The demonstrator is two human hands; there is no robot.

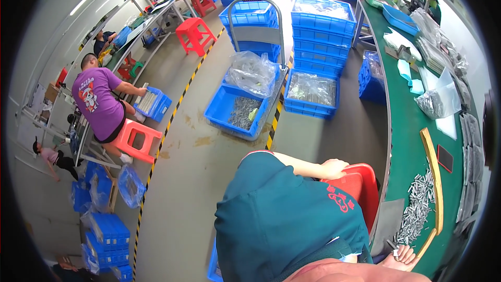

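My left hand (334,168) reaches out from a teal sleeve, its fingers bent over the edge of a red plastic stool (369,190). At the lower right my right hand (403,257) rests at the near end of a green bench (389,68). Its fingers are curled, with a small white wrap on one; what they hold, if anything, is hidden. Just beyond the fingertips lies a heap of short silver metal pins (415,206). A bent yellow wooden strip (432,177) borders the heap on its right, and a grey sheet (389,218) lies on its left.
A dark red-edged tablet (444,157) and grey bagged bundles (470,162) lie along the bench. Stacked blue crates (322,34) and a hand trolley (257,34) stand ahead. Leftward, a person in purple (98,96) sits on a red stool (136,140) beside a blue crate (159,105).
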